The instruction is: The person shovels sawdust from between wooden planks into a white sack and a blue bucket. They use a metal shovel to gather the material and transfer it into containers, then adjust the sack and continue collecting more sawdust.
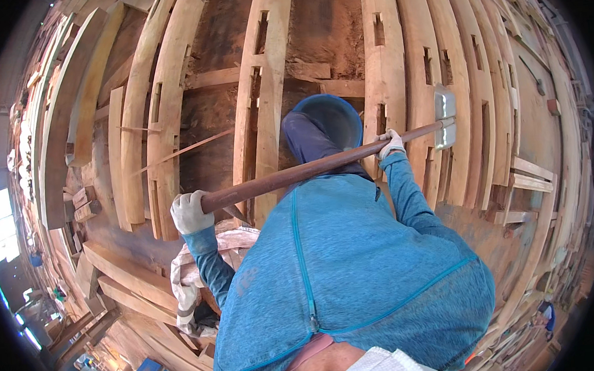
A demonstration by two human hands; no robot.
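A long brown wooden handle (296,172) crosses in front of my body, rising to the right. It ends in a flat, shiny, squarish metal blade (445,107), so it looks like a hoe. My left hand (191,212), in a whitish work glove, is closed round the thick near end of the handle. Further along, closer to the blade, my gloved right hand (391,143) is wrapped round it too. The blade hangs over slotted wooden beams (428,64). Beyond my dark-trousered leg sits a round blue tub (347,112), partly hidden.
Several long slotted timbers (263,59) lie across the ground ahead, with brown dirt (215,38) between them. Thin wood strips (188,151) lie over some. A whitish sack (184,275) stands by my left arm. Stacked planks (130,271) lie lower left. Another person (547,315) appears far right.
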